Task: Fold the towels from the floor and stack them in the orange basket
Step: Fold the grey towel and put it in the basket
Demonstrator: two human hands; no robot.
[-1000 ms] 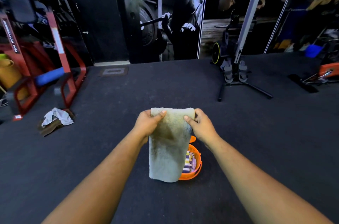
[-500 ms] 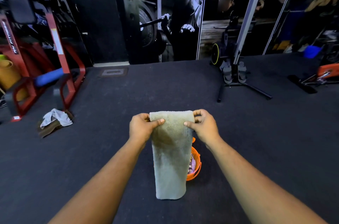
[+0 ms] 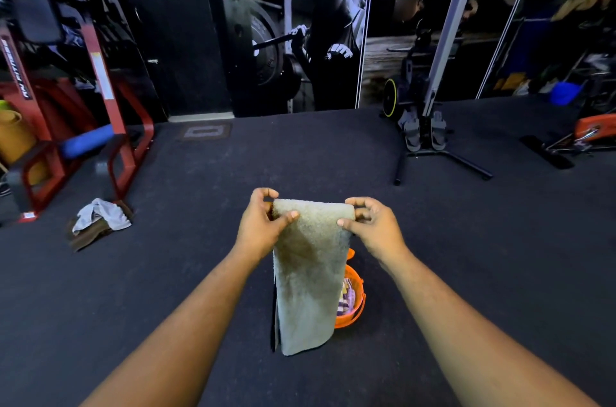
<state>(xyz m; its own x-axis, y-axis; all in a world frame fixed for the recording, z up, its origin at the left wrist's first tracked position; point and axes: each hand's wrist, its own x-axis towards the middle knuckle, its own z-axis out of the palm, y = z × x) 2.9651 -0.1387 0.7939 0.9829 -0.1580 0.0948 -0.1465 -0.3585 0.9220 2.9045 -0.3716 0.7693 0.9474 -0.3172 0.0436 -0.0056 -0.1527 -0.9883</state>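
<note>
A dark rubber gym floor (image 3: pixel 233 273) fills most of the view, backed by a wall mural of weightlifters (image 3: pixel 313 23). On the left stands a red weight bench frame (image 3: pixel 110 99); a rowing machine (image 3: pixel 430 113) stands upright against the wall on the right. Both forearms reach forward over the floor, holding up a pale grey-green towel (image 3: pixel 310 280), folded lengthwise and hanging straight down with a brownish stain on its upper half. The left hand (image 3: pixel 260 226) pinches the towel's top left corner between thumb and curled fingers; the right hand (image 3: pixel 373 226) pinches the top right corner the same way. The orange basket (image 3: pixel 353 303) sits on the floor behind the hanging towel, mostly hidden by it, with striped cloth showing inside. Well apart, near the bench foot, lies a small heap of towels (image 3: pixel 100 220), grey-white over brown.
</note>
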